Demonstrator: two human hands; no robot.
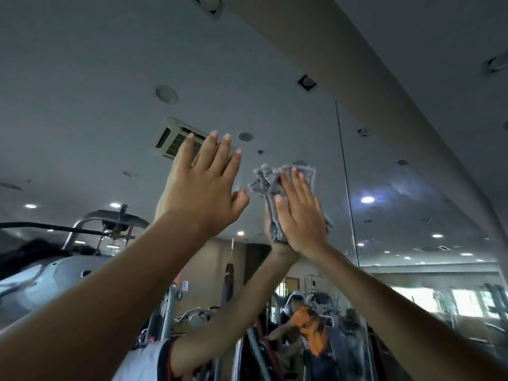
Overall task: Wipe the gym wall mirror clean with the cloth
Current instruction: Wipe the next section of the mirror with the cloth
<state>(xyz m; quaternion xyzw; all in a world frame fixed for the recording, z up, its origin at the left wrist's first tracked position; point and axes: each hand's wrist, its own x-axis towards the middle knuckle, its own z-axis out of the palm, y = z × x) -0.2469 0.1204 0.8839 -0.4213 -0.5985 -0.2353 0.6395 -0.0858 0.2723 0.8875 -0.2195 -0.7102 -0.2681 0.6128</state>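
Observation:
The wall mirror (110, 100) fills the view and reflects the ceiling and the gym. My right hand (301, 218) is raised high and presses a crumpled grey cloth (268, 180) flat against the glass, fingers straight and spread over it. The cloth sticks out above and to the left of the fingers. My left hand (203, 188) lies flat on the glass just left of the cloth, fingers straight and pointing up, holding nothing. Reflections of both arms meet the hands from below.
A vertical seam (347, 188) between mirror panels runs just right of the cloth. A beige beam (357, 64) borders the mirror's top. The right panel shows hazy smears (406, 185). Reflected gym machines (115, 229) and a person in an orange shirt (308, 323) appear lower down.

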